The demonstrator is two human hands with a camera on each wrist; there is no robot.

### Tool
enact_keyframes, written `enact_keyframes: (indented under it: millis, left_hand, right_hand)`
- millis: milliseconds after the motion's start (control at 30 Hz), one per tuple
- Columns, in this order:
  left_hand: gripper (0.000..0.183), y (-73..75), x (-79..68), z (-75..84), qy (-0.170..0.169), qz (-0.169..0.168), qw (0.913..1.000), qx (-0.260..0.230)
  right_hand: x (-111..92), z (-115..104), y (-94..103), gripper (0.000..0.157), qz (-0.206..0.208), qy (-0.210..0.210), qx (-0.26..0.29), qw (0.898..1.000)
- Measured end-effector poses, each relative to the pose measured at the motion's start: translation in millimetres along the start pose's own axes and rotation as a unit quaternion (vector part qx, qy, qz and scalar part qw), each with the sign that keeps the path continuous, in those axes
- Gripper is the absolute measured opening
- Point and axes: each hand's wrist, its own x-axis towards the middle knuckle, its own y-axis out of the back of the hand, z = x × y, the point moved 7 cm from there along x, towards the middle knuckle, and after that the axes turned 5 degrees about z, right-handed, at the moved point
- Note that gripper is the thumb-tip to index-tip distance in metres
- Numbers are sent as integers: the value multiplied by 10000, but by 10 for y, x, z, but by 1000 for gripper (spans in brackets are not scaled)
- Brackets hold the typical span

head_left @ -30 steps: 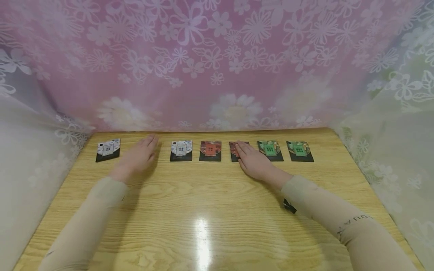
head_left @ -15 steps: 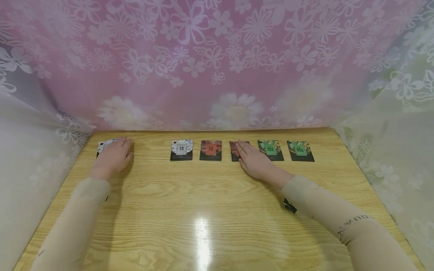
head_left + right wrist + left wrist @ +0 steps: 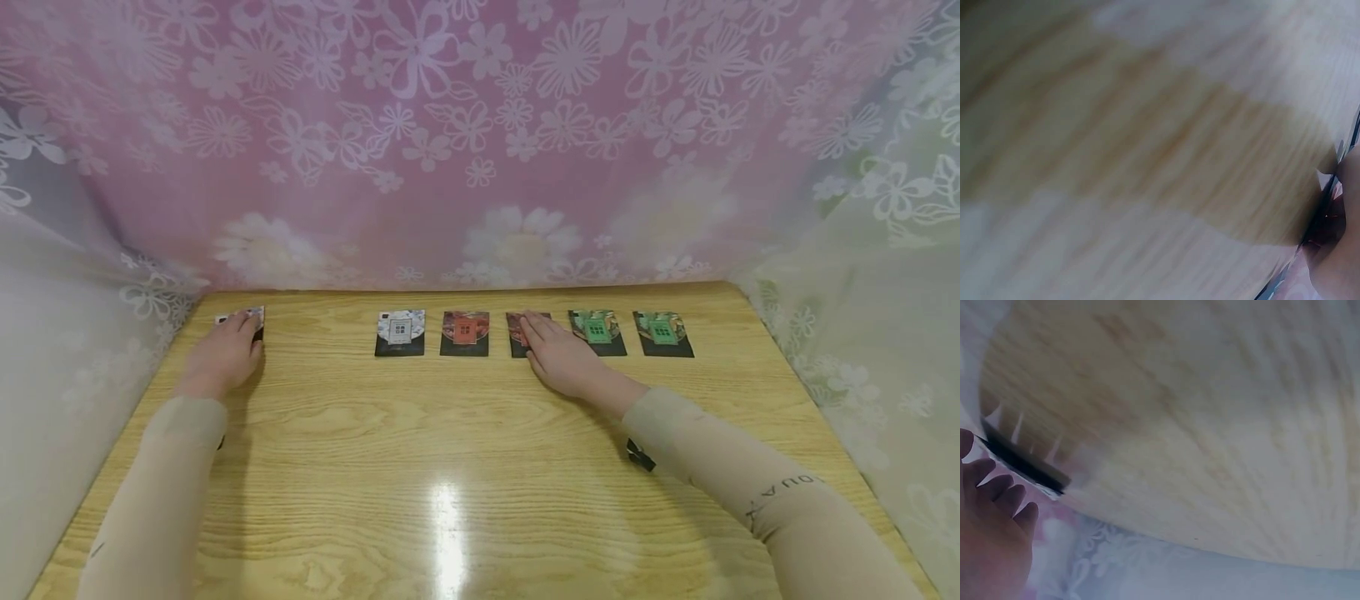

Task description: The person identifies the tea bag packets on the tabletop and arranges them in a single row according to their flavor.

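Observation:
At the far left of the table in the head view, my left hand (image 3: 221,354) lies over a white-and-black flat packet (image 3: 258,322), covering most of it. The left wrist view shows loosely bent fingers close against that packet (image 3: 1022,467), not curled round it. My right hand (image 3: 561,357) rests with extended fingers on a dark red-and-black packet (image 3: 517,343), also partly hidden. Its palm side lies close to the lower left corner of a green-and-black packet (image 3: 598,330). In the right wrist view, only part of the right hand (image 3: 1338,250) shows at the edge.
Another white packet (image 3: 400,335) and a red packet (image 3: 465,335) lie between my hands, in one row with the others. A second green packet (image 3: 663,335) ends the row at right. Floral cloth (image 3: 480,167) hangs behind the wooden table (image 3: 375,467) and along both sides.
My left hand has moved left, from between the two white packets onto the far-left one, now covering most of it. My right hand has stayed on the dark red packet.

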Motion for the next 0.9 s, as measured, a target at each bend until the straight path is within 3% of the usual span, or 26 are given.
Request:
enact_keyframes:
  millis: [500,900]
  left_hand:
    - [60,-111,-26,-81,78,-431,9986,-301]
    - [62,-115,-24,114,-82,-554,9979,-323]
  right_hand:
    - [13,0,-10,63,24,18,-42,10000]
    - [2,5,0,62,12,-10,-44,10000]
